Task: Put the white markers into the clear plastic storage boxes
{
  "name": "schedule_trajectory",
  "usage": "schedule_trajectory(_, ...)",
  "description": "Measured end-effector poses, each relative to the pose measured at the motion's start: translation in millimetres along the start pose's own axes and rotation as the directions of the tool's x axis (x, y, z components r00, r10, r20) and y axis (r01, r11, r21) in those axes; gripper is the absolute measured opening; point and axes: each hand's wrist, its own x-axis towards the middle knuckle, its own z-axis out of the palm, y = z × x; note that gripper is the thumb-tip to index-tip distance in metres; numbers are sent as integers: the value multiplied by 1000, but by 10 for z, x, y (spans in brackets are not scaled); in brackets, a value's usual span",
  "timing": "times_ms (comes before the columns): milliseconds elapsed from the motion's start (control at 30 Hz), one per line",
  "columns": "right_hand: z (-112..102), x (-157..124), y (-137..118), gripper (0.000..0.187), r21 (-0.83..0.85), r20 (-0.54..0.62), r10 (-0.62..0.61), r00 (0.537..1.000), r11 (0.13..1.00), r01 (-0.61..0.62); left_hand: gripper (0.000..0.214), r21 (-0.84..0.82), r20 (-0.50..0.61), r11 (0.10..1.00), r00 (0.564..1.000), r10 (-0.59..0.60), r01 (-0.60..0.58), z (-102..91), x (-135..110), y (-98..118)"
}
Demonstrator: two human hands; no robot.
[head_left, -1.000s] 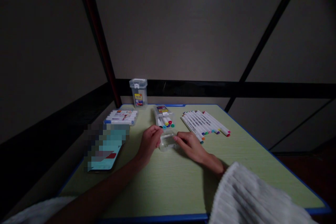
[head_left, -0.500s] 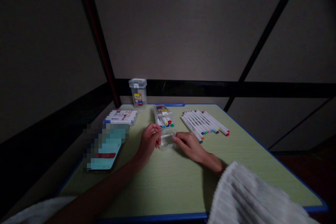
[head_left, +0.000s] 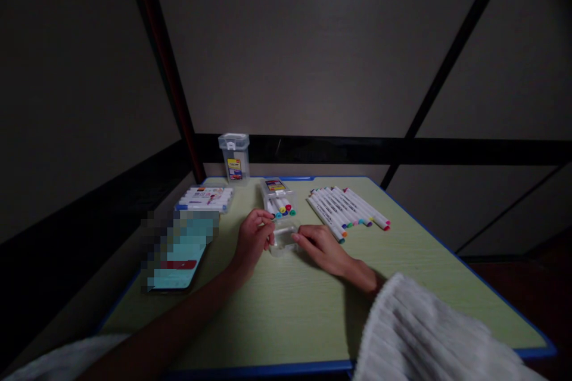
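Observation:
Between my hands is the clear plastic lid (head_left: 284, 241) of a marker case, low over the table. My left hand (head_left: 255, 235) is closed at the lid's left edge, thumb and forefinger together. From the right, my right hand (head_left: 322, 247) grips the other edge, thumb on top and fingers curled under. Just beyond lies the clear marker case (head_left: 277, 189) on its side, open end toward me, with several colour-tipped markers (head_left: 282, 209) showing inside. Whether the lid is joined to the case cannot be made out.
A row of loose white markers (head_left: 339, 205) lies to the right. An upright clear case (head_left: 236, 161) stands at the back left, with a flat pack of markers (head_left: 206, 197) before it. A phone (head_left: 181, 256) with a blurred screen lies left. The table (head_left: 286, 321) has a blue edge.
Both hands keep hold of the lid in almost the same place. The lid's far edge appears tipped slightly lower; the other things stay where they were.

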Motion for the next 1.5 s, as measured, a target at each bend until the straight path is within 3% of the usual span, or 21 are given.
schedule_trajectory(567, -21, -15, 77, 32, -153, 53, -73, 996, 985, 81, 16, 41, -66, 999, 998, 16, -13, -5, 18, -13)
schedule_trajectory(1000, -157, -13, 205, 34, -349, 42, -52, 998, 935, 63, 17, -3, -144, 999, 988, 48, -49, -20, 49, -24)
schedule_trajectory(1300, -447, -21, 524, 36, -528, -155, 84, 984, 835, -155, 20, -4, -132, 998, 990, 56, -57, -16, 55, -33)
schedule_trajectory(1500, -660, -76, 761, 38, -574, -357, 211, 910, 719, -392, 18, -9, -115, 999, 992, 47, -49, -39, 51, -59)
